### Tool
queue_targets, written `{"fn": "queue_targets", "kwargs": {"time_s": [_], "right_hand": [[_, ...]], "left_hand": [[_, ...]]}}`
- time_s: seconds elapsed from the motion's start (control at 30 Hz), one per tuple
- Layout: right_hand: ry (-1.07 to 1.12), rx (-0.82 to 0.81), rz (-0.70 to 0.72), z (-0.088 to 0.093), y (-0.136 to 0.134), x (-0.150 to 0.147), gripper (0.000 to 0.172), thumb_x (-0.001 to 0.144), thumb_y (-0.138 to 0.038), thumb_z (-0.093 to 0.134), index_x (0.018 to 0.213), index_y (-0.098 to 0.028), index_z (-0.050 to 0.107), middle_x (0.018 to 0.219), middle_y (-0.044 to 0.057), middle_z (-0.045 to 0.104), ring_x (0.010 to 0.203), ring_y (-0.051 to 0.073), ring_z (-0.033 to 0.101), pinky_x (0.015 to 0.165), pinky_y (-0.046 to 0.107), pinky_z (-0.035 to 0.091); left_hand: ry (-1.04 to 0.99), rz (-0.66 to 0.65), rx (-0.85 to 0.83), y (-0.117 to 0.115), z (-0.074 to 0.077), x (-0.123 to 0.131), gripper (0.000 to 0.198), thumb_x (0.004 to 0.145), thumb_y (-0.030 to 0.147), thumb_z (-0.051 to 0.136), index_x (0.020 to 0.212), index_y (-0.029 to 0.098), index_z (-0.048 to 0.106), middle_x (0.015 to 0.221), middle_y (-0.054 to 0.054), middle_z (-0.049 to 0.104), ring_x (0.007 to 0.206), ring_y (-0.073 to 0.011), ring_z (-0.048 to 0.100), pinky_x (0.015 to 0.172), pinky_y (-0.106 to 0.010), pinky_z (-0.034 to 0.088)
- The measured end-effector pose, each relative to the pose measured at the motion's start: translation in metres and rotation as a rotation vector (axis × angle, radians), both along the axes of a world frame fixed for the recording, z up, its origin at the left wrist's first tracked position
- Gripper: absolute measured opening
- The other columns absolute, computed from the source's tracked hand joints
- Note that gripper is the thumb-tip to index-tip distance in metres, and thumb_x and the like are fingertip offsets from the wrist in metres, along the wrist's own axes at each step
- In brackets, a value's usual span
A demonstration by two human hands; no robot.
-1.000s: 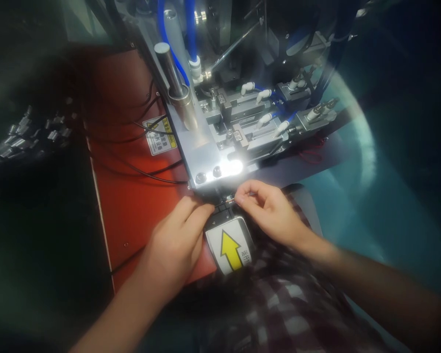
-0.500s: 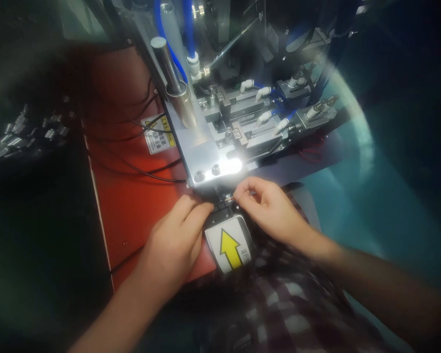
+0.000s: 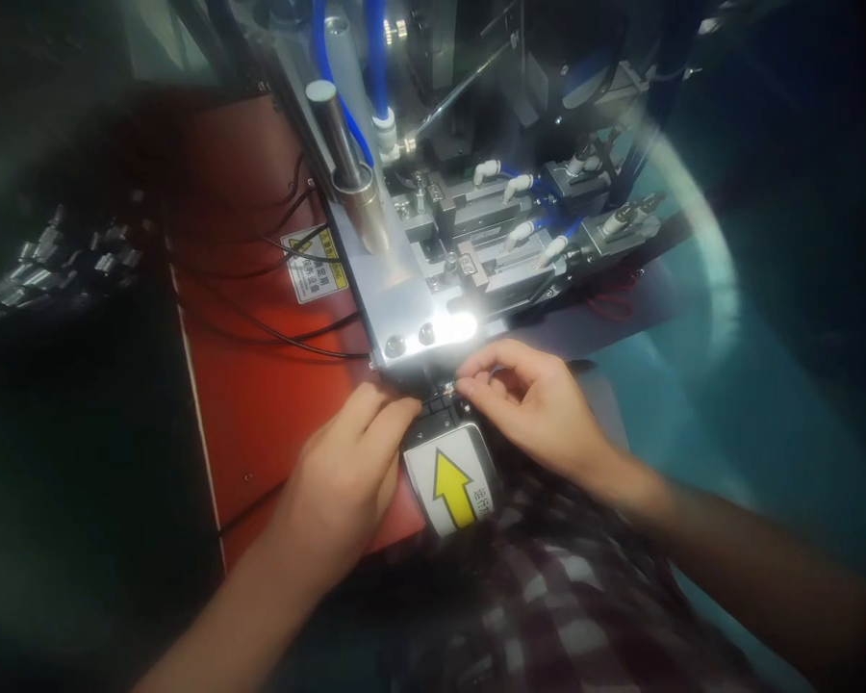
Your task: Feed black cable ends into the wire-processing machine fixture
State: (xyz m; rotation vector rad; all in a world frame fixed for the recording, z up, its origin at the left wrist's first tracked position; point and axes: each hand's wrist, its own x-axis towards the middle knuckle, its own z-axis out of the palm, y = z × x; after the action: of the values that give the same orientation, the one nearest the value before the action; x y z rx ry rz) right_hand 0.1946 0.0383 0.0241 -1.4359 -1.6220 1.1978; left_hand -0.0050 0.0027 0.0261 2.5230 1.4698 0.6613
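Note:
Both hands work at the front edge of a machine, under its bright metal plate (image 3: 396,298). My right hand (image 3: 538,409) is closed in a pinch at a small shiny metal piece (image 3: 448,388), which sits at the dark fixture (image 3: 437,414). My left hand (image 3: 346,472) has its fingers bent and pressed together at the fixture's left side. Whatever its fingertips hold, if anything, is hidden. Just below the fixture is a white label with a yellow arrow (image 3: 450,486), between the two hands.
Left of the plate lies a red machine base (image 3: 260,414) with black cables across it and a warning label (image 3: 316,265). Pneumatic cylinders (image 3: 512,265) with blue hoses stand behind. A heap of shiny metal parts (image 3: 39,260) is at the far left. A metal post (image 3: 339,135) rises from the plate.
The right thumb and forefinger have opened slightly apart at the small metal piece. The left hand stays in place. The whole view has shifted very slightly.

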Motion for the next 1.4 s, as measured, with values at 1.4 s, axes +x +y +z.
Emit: {"fn": "queue_targets", "kwargs": {"time_s": [1.4], "right_hand": [[-0.206, 0.430, 0.102, -0.0045, -0.0063, 0.0009, 0.011, 0.089, -0.014, 0.056, 0.084, -0.017, 0.065, 0.078, 0.004, 0.066, 0.071, 0.015, 0.061, 0.067, 0.028, 0.049]], "left_hand": [[-0.032, -0.011, 0.002, 0.0004, 0.0002, -0.0006, 0.021, 0.091, 0.006, 0.047, 0.104, 0.014, 0.063, 0.099, -0.006, 0.064, 0.088, -0.0141, 0.064, 0.070, -0.020, 0.047]]}}
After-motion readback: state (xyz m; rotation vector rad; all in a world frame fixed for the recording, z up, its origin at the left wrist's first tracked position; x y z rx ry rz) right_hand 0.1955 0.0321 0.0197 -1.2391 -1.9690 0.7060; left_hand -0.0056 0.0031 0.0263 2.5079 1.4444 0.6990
